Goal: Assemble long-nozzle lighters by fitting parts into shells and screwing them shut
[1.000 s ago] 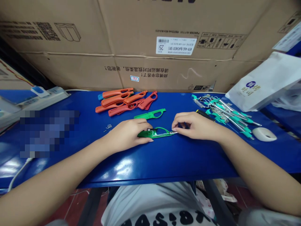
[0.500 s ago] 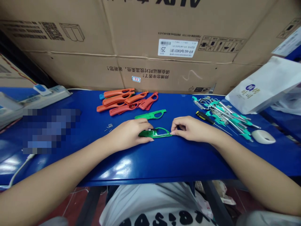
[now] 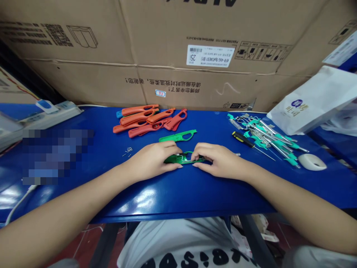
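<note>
A green plastic handle piece (image 3: 181, 159) with a metal part in it lies on the blue table (image 3: 178, 190). My left hand (image 3: 152, 160) presses down on its left end, fingers curled over it. My right hand (image 3: 216, 160) covers its right end, fingertips pinched on the piece. A second green handle shell (image 3: 178, 136) lies just behind the hands. Further back sits a pile of orange handle shells (image 3: 147, 119).
Several teal-handled metal clippers (image 3: 264, 136) and a black screwdriver (image 3: 243, 139) lie at the right, with a white oval object (image 3: 311, 162) and a white bag (image 3: 312, 104) beyond. Tiny screws (image 3: 127, 152) lie left of my hand. Cardboard boxes (image 3: 167, 52) wall the back. A power strip (image 3: 52, 111) sits far left.
My right hand has slid left along the green piece, from its tip onto its loop end. My left hand has stayed in place.
</note>
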Available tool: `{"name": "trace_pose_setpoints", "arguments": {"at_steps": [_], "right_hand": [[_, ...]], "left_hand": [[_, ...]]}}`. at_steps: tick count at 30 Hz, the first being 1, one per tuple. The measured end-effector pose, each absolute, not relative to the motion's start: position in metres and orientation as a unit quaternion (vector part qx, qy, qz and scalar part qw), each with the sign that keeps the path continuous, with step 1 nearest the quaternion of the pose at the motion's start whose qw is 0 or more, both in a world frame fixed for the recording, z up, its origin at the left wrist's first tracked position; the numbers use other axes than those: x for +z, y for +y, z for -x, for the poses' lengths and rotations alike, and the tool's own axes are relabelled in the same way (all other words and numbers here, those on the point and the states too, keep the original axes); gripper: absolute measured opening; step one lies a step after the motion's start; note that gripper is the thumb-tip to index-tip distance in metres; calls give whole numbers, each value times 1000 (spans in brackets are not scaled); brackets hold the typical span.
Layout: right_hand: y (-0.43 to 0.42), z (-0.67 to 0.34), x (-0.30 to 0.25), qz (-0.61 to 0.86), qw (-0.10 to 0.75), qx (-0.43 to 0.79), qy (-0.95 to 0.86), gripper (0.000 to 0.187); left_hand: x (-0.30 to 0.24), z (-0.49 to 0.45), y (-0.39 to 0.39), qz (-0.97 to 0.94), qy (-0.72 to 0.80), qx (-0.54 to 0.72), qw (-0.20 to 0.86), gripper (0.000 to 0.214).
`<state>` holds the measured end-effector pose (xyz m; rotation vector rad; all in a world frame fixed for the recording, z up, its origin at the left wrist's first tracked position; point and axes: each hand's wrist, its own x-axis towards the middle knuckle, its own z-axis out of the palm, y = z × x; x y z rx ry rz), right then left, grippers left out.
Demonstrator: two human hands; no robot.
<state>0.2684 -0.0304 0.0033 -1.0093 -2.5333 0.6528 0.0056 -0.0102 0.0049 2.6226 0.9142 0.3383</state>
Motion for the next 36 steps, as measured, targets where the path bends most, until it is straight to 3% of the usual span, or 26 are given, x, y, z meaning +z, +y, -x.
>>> {"name": "trace_pose_setpoints", "arguments": {"at_steps": [8, 16, 26, 33, 36], "right_hand": [[-25, -280, 19, 302, 152, 338, -879, 3], [-32, -280, 28, 255, 86, 319, -909, 12], [-25, -267, -1, 377, 217, 382, -815, 16], [-28, -263, 0, 357, 228, 273, -864, 30], [-28, -260, -4, 370, 239, 260, -859, 25]], "left_hand": [[4, -4, -9, -924, 317, 125, 173, 29], [5, -4, -10, -930, 306, 125, 159, 27], [4, -6, -12, -934, 297, 120, 157, 29], [2, -9, -14, -940, 281, 129, 142, 30], [-1, -10, -15, -942, 277, 134, 135, 34]]}}
